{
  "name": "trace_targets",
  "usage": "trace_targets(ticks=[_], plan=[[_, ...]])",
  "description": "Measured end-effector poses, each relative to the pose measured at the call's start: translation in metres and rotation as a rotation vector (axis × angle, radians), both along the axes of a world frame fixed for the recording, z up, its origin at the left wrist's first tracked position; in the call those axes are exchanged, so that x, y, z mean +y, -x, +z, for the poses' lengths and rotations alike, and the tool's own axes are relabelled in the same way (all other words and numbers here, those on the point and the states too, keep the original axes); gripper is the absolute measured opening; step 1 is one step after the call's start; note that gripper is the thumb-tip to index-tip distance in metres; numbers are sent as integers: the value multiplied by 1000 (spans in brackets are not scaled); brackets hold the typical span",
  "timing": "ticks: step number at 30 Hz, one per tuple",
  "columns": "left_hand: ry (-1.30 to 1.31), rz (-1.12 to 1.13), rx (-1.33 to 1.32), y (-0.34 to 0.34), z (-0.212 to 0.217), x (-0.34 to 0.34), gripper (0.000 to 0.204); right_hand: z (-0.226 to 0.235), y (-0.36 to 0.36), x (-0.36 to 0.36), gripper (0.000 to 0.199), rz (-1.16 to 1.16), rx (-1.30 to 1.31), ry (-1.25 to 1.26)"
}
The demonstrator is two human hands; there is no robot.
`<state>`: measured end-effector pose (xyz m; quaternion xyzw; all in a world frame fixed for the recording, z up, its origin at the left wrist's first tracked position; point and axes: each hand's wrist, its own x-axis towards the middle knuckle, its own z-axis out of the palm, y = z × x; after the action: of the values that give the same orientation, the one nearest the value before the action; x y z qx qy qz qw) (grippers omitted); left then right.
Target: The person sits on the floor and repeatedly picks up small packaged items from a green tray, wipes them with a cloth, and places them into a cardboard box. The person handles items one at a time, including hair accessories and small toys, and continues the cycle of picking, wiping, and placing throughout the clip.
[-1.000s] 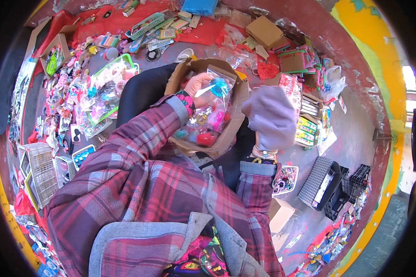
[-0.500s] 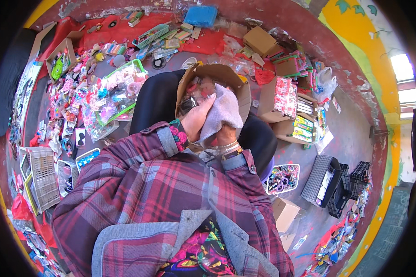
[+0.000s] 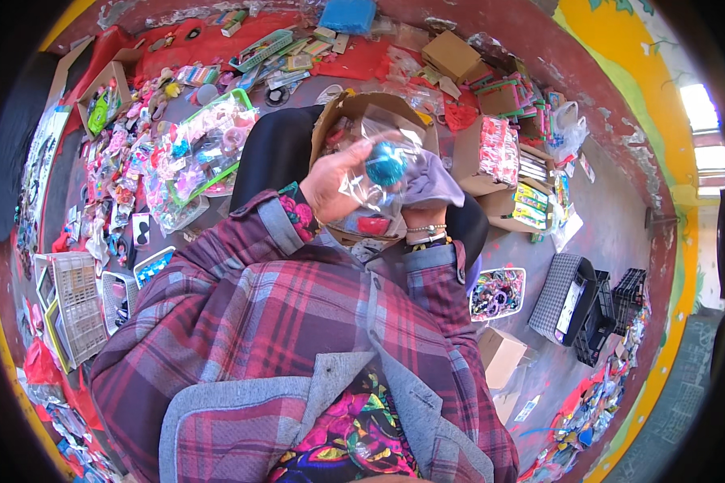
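My left hand (image 3: 334, 183) pinches a clear plastic bag (image 3: 370, 193) with a round teal item (image 3: 385, 164) inside, above a cardboard box (image 3: 330, 113) between my knees. At the box's right side, my right hand (image 3: 425, 217) holds a lavender cloth (image 3: 433, 183). The cloth drapes over its fingers and hides most of them. More clear-wrapped pieces lie in the box, among them a red one (image 3: 372, 224) close to its near edge.
To the left lies a green-rimmed tray (image 3: 232, 171) heaped with packets. Cartons of packaged goods (image 3: 474, 165) stand at the right, with a white basket of small colourful items (image 3: 497, 317) nearer. Crates (image 3: 592, 326) sit farther right; a pale slatted crate (image 3: 79, 310) stands at the left.
The teal item in its bag has come into view at my left hand, above the box. My right hand and the cloth have shifted right, away from my left hand.
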<state>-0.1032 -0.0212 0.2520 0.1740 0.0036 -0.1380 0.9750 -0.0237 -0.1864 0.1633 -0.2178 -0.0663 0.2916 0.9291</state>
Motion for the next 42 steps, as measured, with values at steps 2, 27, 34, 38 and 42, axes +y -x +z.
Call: trace_targets(ticks=[2, 27, 34, 38, 42], plan=[[-58, 53, -20, -2, -3, 11, 40, 6, 2, -1, 37, -93, -37, 132], [-37, 83, 99, 15, -7, -7, 42, 56, 60, 32, 51, -193, -855, 962], [104, 19, 131, 14, -3, -7, 36, 14, 79, 31, 44, 205, -1151, 1125], [-8, -28, 251, 17, -16, -7, 36, -41, 48, 21, 42, 205, -1063, 1281], [-103, -76, 275, 22, -18, -3, 42, -40, 40, 22, 35, -33, -966, 1168]])
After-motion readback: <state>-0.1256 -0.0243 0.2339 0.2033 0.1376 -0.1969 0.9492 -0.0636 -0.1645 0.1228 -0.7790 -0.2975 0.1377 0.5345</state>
